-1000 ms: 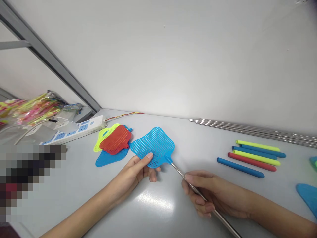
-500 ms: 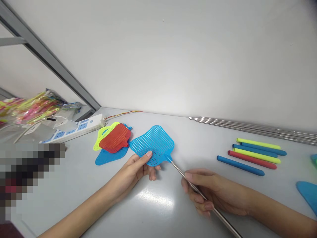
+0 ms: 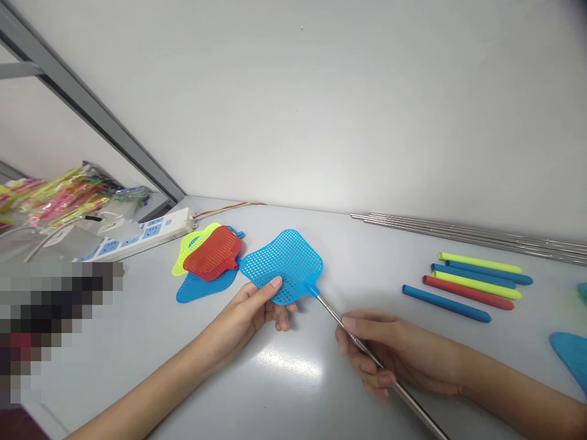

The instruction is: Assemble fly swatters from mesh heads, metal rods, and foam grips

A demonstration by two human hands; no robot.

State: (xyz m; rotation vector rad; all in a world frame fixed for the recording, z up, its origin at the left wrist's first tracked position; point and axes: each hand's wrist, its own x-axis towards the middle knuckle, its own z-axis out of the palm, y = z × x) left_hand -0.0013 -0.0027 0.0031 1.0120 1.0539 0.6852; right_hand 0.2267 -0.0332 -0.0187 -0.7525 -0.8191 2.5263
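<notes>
A blue perforated fly swatter head is pinched at its lower edge by my left hand, thumb on top and fingers beneath. The socket of the head meets the tip of a thin metal telescopic rod. My right hand is wrapped round that rod, which runs down to the bottom edge of the view. Left of the held head lies a small pile of loose swatter heads: a red one on top, with a yellow one and a blue one beneath.
Several coloured handle sleeves lie on the right of the table. Metal rods rest along the wall. A white power strip and bagged colourful items are at left. Part of another blue piece shows at the right edge.
Both hands keep the same hold on the swatter head and rod. Only a very slight shift of the whole view shows.
</notes>
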